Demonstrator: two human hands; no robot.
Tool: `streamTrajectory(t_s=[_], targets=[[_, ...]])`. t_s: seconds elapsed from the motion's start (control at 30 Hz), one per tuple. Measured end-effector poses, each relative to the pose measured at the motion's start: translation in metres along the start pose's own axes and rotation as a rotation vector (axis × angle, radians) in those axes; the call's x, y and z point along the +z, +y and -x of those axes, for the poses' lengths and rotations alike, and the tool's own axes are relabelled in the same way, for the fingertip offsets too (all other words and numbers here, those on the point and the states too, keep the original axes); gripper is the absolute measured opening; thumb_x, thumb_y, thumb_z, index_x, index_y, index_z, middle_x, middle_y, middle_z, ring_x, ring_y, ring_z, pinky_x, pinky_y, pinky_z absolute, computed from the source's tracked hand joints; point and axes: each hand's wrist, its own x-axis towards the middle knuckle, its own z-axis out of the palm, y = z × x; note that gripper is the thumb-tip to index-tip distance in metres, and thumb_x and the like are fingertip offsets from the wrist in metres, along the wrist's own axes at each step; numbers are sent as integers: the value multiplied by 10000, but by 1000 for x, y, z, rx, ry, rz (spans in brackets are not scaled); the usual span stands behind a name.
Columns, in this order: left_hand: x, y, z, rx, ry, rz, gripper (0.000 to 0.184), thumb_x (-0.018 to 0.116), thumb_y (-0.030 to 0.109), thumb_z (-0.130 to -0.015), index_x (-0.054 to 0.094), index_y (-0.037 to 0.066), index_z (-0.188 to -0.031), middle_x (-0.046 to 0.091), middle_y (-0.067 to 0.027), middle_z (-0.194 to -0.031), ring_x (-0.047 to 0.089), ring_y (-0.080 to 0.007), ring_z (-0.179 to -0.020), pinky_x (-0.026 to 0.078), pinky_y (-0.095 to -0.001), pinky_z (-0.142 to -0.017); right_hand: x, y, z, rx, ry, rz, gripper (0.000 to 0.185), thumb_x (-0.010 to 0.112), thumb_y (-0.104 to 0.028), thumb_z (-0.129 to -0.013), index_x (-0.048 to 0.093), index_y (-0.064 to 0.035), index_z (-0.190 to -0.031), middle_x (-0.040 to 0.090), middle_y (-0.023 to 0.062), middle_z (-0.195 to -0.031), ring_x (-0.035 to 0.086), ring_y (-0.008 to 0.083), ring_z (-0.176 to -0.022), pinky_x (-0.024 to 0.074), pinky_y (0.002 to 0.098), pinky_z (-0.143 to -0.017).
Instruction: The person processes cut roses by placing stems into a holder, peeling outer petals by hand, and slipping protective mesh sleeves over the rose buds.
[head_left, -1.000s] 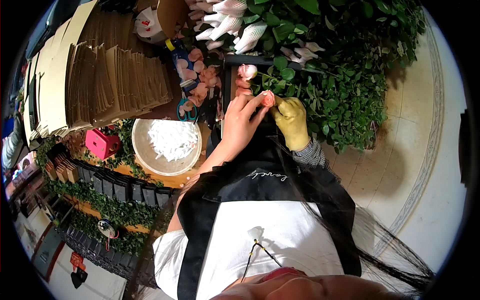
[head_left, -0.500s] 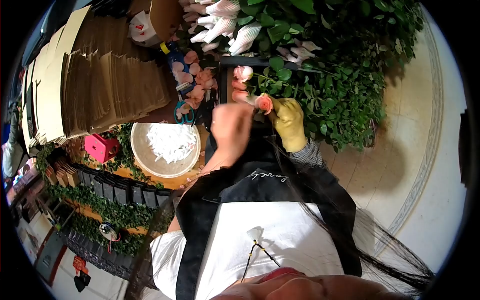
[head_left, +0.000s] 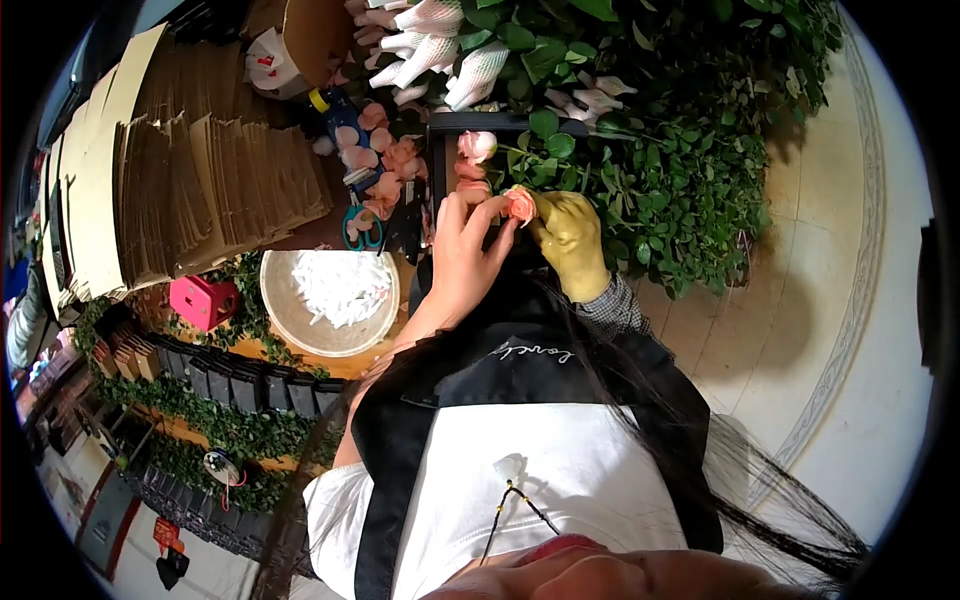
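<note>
A coral-pink rose [head_left: 520, 206] is between my hands in front of the black apron. My right hand [head_left: 573, 243], in a yellow glove, is closed around the rose just below its bloom, hiding most of the stem. My bare left hand [head_left: 466, 248] has its fingertips and thumb on the outer petals from the other side. Just beyond, a paler pink rose [head_left: 477, 147] lies at a dark-edged tray [head_left: 440, 165], with more pink blooms partly hidden below it.
Leafy stems [head_left: 690, 190] are piled at right, with net-sleeved roses [head_left: 430, 50] at the top. Loose petals [head_left: 385, 160] and blue-handled scissors [head_left: 362, 228] lie left of the tray. Further left are stacked cardboard sheets [head_left: 220, 180], a bowl of white pieces [head_left: 278, 325] and a red stool [head_left: 204, 300].
My left hand, blurred before, has opened out and its fingers have come onto the rose's petals. The rose has shifted slightly left in view, still held in the gloved hand.
</note>
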Motion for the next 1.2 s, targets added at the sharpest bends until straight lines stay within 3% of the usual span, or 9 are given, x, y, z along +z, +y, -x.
streamTrajectory(t_s=[0.13, 0.33, 0.4, 0.57, 0.77, 0.97, 1.13, 1.2], targets=[[3, 0, -1, -114, -35, 228, 354, 767, 11, -775, 627, 59, -1096, 555, -110, -1039, 559, -305, -963, 481, -382, -818, -3, -2, -4, 36, -36, -35, 437, 755, -81, -740, 710, -111, -1173, 704, 81, -875, 662, 289, -854, 507, 403, -855], [11, -1, -5, 38, 95, -27, 370, 766, -33, -762, 623, 52, -1092, 570, -103, -1071, 551, -289, -971, 459, -374, -859, -8, -7, -7, 13, -13, -95, 420, 758, -78, -756, 715, -117, -1173, 716, 87, -895, 673, 285, -895, 515, 404, -853], [13, 0, 1, 96, 238, -71, 407, 768, -52, -718, 635, 67, -1084, 560, -105, -1101, 518, -323, -1022, 435, -398, -893, -11, -12, -10, 49, -15, -95, 371, 755, -99, -781, 721, -116, -1151, 720, 85, -909, 679, 284, -891, 516, 397, -861], [2, -1, 0, 117, 67, -187, 306, 799, 52, -720, 690, 133, -995, 559, -114, -1203, 468, -355, -1133, 366, -457, -981, -9, -9, -9, 44, -35, -92, 348, 751, -123, -800, 719, -117, -1146, 723, 87, -934, 679, 285, -913, 516, 396, -881], [-3, 10, -2, 17, 53, -88, 285, 793, 53, -746, 696, 111, -1008, 566, -123, -1180, 472, -344, -1118, 372, -446, -971, -10, -9, -8, 38, -11, -87, 362, 751, -124, -795, 712, -115, -1154, 721, 89, -954, 677, 289, -921, 513, 401, -889], [2, 1, 4, 54, -9, -29, 265, 787, 92, -778, 689, 115, -1023, 559, -122, -1149, 495, -340, -1079, 409, -440, -923, -10, -10, -8, 67, -45, -110, 353, 751, -128, -810, 708, -109, -1160, 720, 90, -966, 674, 291, -923, 512, 403, -895], [-3, 10, -3, 10, 46, -171, 256, 766, 56, -798, 693, 84, -1041, 567, -137, -1163, 488, -320, -1091, 406, -423, -936, -8, -9, -6, 55, -22, -64, 354, 753, -146, -812, 707, -102, -1160, 721, 91, -967, 672, 296, -930, 513, 404, -890], [-1, 4, -4, -9, -17, -14, 292, 758, 55, -802, 692, 91, -1084, 558, -144, -1173, 486, -319, -1092, 404, -426, -940, -8, -7, -5, 48, -32, -53, 352, 755, -156, -815, 708, -105, -1159, 720, 98, -968, 670, 302, -946, 515, 402, -893]])
